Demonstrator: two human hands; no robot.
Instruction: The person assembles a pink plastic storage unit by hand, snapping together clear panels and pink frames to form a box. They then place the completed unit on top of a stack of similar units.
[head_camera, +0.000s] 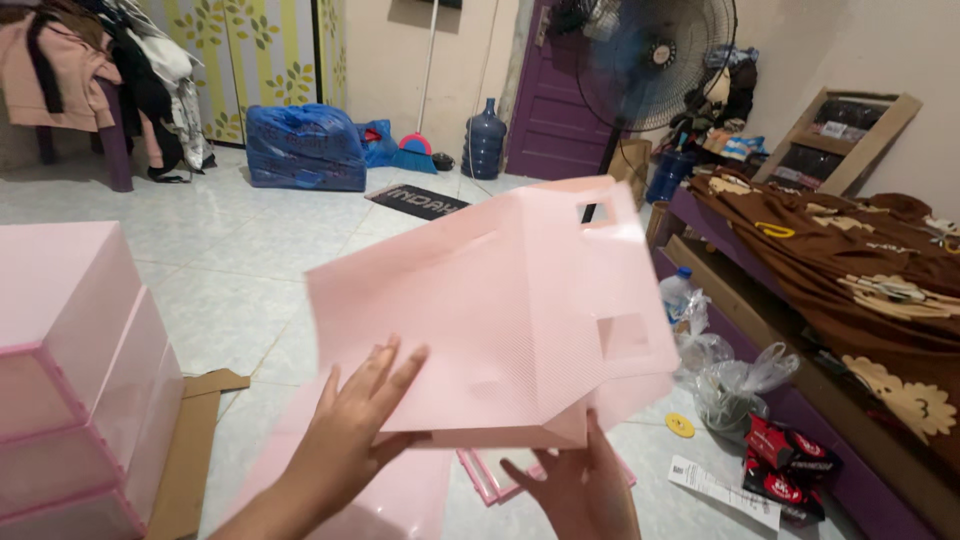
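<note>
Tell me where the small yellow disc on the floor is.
In the head view, lower right: the yellow disc lies on the tiled floor, between the clear plastic bags and the white paper slip.
</note>
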